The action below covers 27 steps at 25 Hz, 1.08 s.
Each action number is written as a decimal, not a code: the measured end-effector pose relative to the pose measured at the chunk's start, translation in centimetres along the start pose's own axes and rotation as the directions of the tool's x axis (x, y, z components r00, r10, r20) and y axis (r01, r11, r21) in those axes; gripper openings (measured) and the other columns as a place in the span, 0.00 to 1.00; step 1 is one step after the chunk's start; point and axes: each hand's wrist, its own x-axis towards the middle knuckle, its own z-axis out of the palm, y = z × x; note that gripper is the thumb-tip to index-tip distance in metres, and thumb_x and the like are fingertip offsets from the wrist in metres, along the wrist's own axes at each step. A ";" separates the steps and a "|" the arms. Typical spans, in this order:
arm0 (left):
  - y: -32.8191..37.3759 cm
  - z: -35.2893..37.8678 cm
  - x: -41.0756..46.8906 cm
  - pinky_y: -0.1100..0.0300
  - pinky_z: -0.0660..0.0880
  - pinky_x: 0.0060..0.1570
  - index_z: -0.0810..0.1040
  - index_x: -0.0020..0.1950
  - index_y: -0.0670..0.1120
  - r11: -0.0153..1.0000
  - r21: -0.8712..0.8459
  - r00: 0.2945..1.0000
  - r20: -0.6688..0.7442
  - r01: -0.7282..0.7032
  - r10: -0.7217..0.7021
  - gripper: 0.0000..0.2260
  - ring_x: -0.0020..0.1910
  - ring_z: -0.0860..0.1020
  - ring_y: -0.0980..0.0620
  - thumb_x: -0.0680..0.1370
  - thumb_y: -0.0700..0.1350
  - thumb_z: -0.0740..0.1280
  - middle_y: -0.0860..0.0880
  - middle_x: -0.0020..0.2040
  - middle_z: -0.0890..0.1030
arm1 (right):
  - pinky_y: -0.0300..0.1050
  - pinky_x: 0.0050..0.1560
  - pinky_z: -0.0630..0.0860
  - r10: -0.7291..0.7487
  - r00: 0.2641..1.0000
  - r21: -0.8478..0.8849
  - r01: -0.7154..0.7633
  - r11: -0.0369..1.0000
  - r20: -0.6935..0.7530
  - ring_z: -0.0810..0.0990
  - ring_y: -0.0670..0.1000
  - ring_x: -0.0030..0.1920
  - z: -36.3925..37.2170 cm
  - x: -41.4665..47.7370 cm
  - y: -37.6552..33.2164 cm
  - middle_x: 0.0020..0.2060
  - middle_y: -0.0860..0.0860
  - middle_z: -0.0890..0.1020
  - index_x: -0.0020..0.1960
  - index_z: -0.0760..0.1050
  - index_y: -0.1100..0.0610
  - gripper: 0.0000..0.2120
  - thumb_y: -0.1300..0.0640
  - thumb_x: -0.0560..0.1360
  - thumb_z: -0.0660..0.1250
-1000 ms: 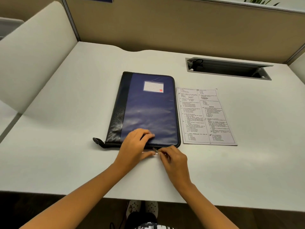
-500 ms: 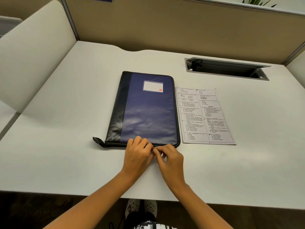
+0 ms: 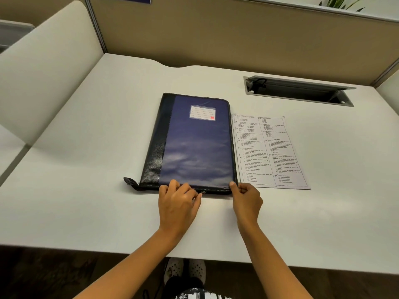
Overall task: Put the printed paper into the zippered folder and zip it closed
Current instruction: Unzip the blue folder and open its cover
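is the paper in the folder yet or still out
Out. The paper lies flat on the desk just right of the folder, its whole printed face showing; the folder's cover lies flat.

Two bare forearms reach forward side by side; the left hand (image 3: 179, 203) lies palm-down with fingers (image 3: 172, 184) curled; the right hand (image 3: 246, 199) pinches thumb against bent fingers

White desk (image 3: 86, 190), cable tray (image 3: 298, 91), plant (image 3: 341, 2)

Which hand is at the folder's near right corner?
The right hand, pinching the blue folder beside the printed paper. The left hand sits mid-edge by the zipper pull.
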 end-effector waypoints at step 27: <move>-11.3 -2.9 -3.8 0.56 0.61 0.37 0.78 0.41 0.48 0.940 0.134 0.943 -0.161 0.314 -0.292 0.13 0.39 0.72 0.47 0.73 0.55 0.60 0.51 0.36 0.78 | 0.32 0.34 0.67 -0.002 1.000 -0.040 0.002 0.999 0.001 0.76 0.45 0.35 -0.9 1.6 0.1 0.35 0.51 0.81 0.44 0.79 0.60 0.09 0.54 0.74 0.70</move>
